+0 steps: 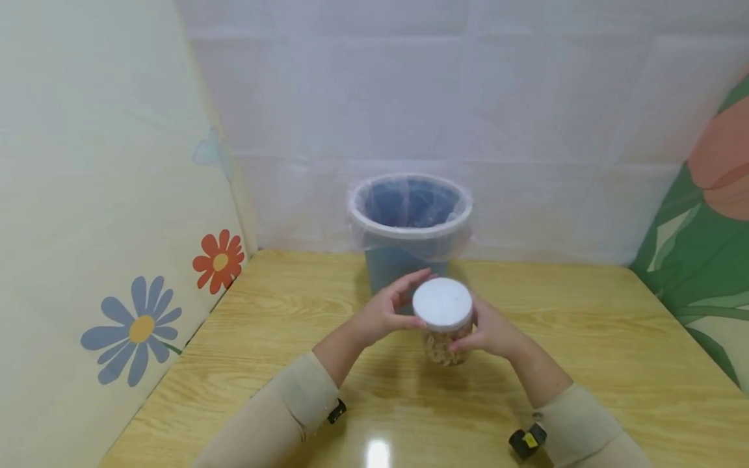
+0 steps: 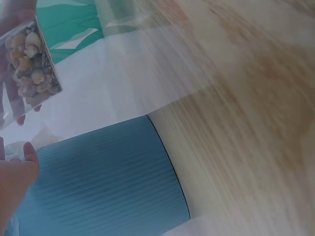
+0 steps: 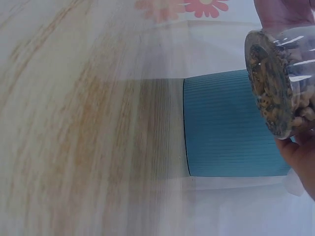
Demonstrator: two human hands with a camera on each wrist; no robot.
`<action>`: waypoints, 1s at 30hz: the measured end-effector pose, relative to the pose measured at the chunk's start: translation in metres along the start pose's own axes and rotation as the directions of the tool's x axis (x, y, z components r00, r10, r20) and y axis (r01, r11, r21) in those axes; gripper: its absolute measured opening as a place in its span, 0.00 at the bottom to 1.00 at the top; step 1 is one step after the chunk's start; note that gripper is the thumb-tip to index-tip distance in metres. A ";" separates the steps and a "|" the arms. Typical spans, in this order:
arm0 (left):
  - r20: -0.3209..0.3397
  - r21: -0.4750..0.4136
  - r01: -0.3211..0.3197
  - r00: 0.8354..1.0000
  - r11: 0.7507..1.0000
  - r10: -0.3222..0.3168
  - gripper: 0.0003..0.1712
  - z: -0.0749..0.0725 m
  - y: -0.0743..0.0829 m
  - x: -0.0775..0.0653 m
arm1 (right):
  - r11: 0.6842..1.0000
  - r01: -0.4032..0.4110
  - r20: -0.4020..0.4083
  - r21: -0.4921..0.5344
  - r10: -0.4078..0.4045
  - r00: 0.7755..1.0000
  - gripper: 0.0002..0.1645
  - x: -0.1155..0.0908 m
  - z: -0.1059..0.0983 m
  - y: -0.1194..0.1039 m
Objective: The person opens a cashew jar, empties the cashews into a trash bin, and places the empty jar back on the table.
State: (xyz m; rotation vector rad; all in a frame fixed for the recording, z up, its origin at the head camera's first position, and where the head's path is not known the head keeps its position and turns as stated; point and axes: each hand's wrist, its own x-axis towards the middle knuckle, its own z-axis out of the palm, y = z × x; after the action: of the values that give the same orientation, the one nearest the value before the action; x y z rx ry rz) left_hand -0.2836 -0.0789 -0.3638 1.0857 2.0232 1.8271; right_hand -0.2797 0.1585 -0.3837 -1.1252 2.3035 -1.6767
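Observation:
A clear jar point(image 1: 443, 344) with a flat white lid point(image 1: 443, 303) is held up over the table, filled with small tan, nut-like pieces. My right hand point(image 1: 490, 325) grips the jar's side, its thumb across the front below the lid. In the right wrist view the jar's round base point(image 3: 268, 83) shows, tilted toward the camera. My left hand point(image 1: 383, 311) is at the lid's left side, thumb tip right at the rim and fingers reaching behind it. The left wrist view shows this left hand point(image 2: 15, 179) with its fingers apart, below the jar point(image 2: 32, 66).
A blue ribbed bin point(image 1: 398, 263) with a white rim and a clear plastic liner stands behind the hands at the table's back. The wood-grain table point(image 1: 281, 305) meets a pale sheet point(image 1: 526, 208) behind. Flower-printed walls stand on both sides.

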 end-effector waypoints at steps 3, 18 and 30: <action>-0.004 0.004 0.015 1.000 1.000 -0.015 0.49 0.001 0.001 0.000 | 1.000 0.012 -0.005 0.003 -0.012 1.000 0.60 0.001 0.000 0.000; -0.007 -0.027 0.013 1.000 1.000 -0.014 0.52 0.004 0.004 0.005 | 1.000 0.016 -0.028 0.016 -0.015 1.000 0.59 0.004 0.000 -0.003; -0.021 -0.056 -0.004 1.000 0.998 0.003 0.53 0.009 0.019 0.003 | 1.000 0.016 -0.030 0.000 -0.016 0.999 0.59 0.007 0.000 0.000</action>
State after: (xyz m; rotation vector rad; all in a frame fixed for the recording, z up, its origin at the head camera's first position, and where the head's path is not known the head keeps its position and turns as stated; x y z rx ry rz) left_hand -0.2728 -0.0706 -0.3470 1.0606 1.9699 1.8926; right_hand -0.2844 0.1547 -0.3810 -1.1286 2.3178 -1.7111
